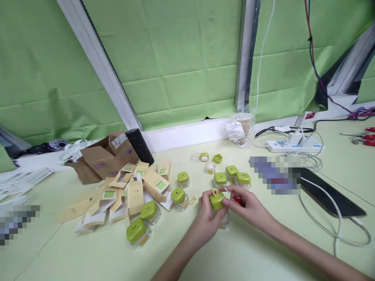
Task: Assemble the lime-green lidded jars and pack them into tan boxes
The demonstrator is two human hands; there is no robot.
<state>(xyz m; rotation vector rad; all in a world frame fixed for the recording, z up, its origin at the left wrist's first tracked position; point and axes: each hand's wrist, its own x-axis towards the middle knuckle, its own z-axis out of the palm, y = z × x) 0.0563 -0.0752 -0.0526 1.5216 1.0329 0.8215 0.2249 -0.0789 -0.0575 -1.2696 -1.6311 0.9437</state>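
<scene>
In the middle of the head view, my left hand (209, 214) is closed around a small clear container with a green lid (217, 201). A pale yellow loop (215, 192) stands up from the lid. My right hand (244, 201) is closed at the lid's right side, its thumb against the lid. Tucked in its fingers is a red-handled tool (238, 200), mostly hidden, with a thin pale tip by the loop. More green-lidded containers (220, 178) stand just behind my hands. Left of them are several others, including one container (179, 196) beside a loose yellow loop (192, 200).
Opened cream cartons (135, 197) lie piled at left, before a brown cardboard box (101, 158) and a black cylinder (140, 146). A bagged cup (244, 127) stands at the back. On the right are a power strip (275, 146), a black phone (328, 193), looping cables and red-handled tools (369, 136).
</scene>
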